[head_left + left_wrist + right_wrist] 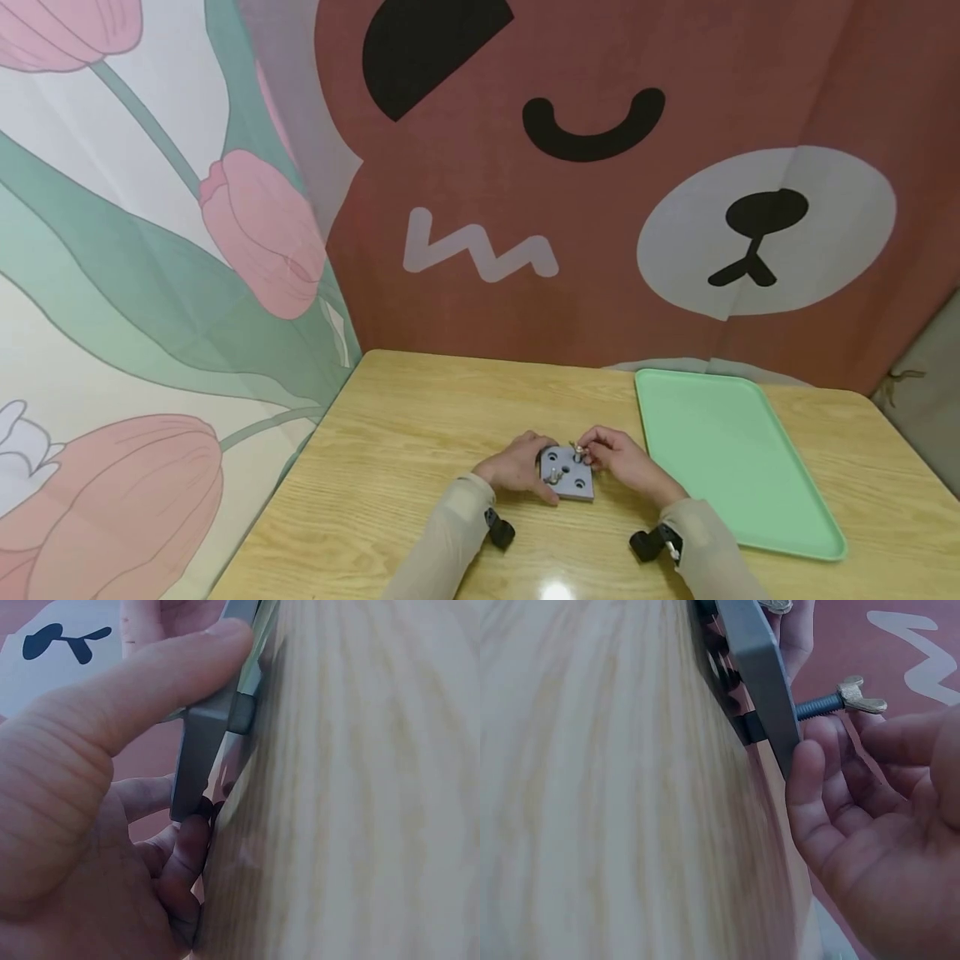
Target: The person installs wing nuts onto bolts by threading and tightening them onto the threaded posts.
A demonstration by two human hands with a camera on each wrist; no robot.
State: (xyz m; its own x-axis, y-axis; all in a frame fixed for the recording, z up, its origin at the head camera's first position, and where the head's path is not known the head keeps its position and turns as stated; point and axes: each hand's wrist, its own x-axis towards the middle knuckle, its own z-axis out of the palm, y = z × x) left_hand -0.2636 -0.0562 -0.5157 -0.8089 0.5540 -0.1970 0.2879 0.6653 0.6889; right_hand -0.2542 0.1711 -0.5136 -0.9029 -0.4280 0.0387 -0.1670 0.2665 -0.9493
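Note:
A grey square metal plate [567,487] with several round holes sits just above the wooden tabletop, with dark stubs below it in the right wrist view. My left hand [517,467] grips its left side, the thumb [172,675] along the near edge and the other fingers around the far side. At the plate's far right corner a threaded bolt [819,706] stands up, topped by a brass-coloured wing nut [859,697]. My right hand [622,462] pinches at this wing nut, its little finger against the plate's edge. A second wing nut [554,477] sits at the near left corner.
A light green tray [738,458] lies on the table to the right of my right hand. The wooden table [337,500] extends to the left and front. Behind it hangs a curtain [465,333] with a bear print, and tulip-printed fabric [150,275] hangs at the left.

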